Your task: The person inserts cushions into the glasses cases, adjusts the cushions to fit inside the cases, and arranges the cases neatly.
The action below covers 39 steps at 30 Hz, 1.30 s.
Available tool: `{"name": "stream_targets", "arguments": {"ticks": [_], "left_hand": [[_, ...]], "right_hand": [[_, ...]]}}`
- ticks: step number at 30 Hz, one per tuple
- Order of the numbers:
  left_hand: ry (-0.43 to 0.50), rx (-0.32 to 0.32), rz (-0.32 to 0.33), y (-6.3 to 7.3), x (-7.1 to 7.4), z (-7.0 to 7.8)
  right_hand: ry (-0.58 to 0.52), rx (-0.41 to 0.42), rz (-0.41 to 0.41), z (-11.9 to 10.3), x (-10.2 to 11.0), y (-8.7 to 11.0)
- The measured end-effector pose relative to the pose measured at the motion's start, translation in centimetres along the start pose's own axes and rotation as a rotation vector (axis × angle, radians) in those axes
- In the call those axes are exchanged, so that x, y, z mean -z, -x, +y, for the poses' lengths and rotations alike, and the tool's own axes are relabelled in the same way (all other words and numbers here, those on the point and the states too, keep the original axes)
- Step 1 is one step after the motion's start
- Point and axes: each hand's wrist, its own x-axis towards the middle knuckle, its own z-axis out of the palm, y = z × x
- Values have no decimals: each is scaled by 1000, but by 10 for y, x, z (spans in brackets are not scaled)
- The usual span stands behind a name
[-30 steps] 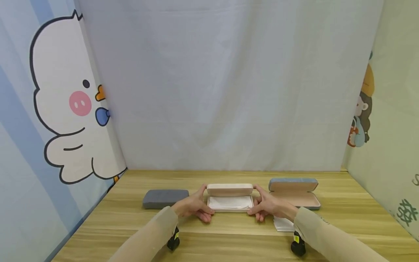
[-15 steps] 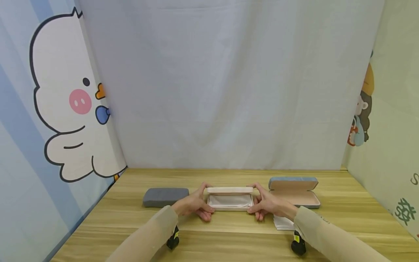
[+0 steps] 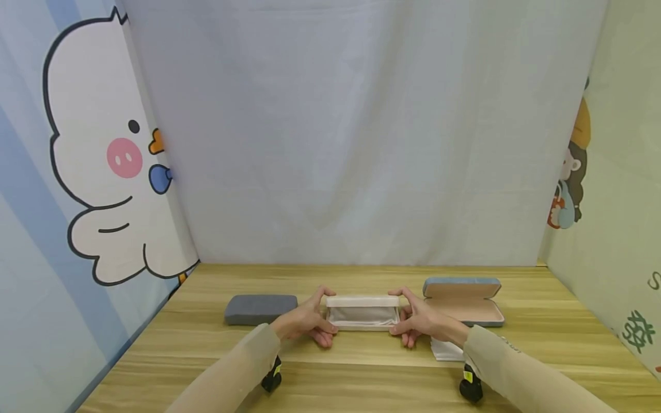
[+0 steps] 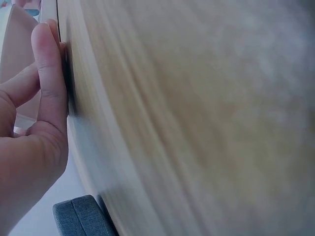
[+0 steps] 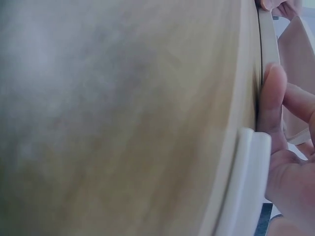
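Observation:
A cream glasses case [image 3: 363, 301] stands half-closed on the wooden table in the head view, hinge side away from me. Inside it lies a pale cloth [image 3: 361, 315]. My left hand [image 3: 311, 321] grips the case's left end, thumb at the front corner and index finger up at the lid. At the right end my right hand [image 3: 420, 321] holds it in the same way. In the left wrist view the thumb [image 4: 47, 54] presses the front edge of the base; the right wrist view shows the other thumb [image 5: 273, 88] doing likewise.
A closed grey glasses case [image 3: 258, 310] lies left of my left hand. Behind my right hand an open blue glasses case [image 3: 465, 310] shows its peach lining. A folded white cloth [image 3: 446, 351] sits under my right wrist. A grey curtain [image 3: 361, 143] hangs behind the table [image 3: 361, 384].
The lid of the cream case has come down toward its base, pushed by both hands' index fingers. The view has tipped slightly downward. Thumbs and base stay in place.

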Motion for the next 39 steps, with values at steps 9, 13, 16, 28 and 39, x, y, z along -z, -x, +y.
{"name": "stream_targets", "arguments": {"ticks": [9, 13, 16, 28, 39], "left_hand": [[-42, -27, -21, 1, -3, 3], [-52, -18, -14, 1, -4, 3], [-60, -18, -6, 2, -6, 3], [-202, -9, 29, 11, -9, 16], [-261, -62, -25, 5, -39, 56]], "right_hand": [[49, 14, 29, -1, -1, 5], [73, 12, 53, -2, -3, 7], [84, 7, 65, -2, -5, 7], [124, -47, 89, -18, -2, 13], [184, 72, 187, -39, 27, 37]]}}
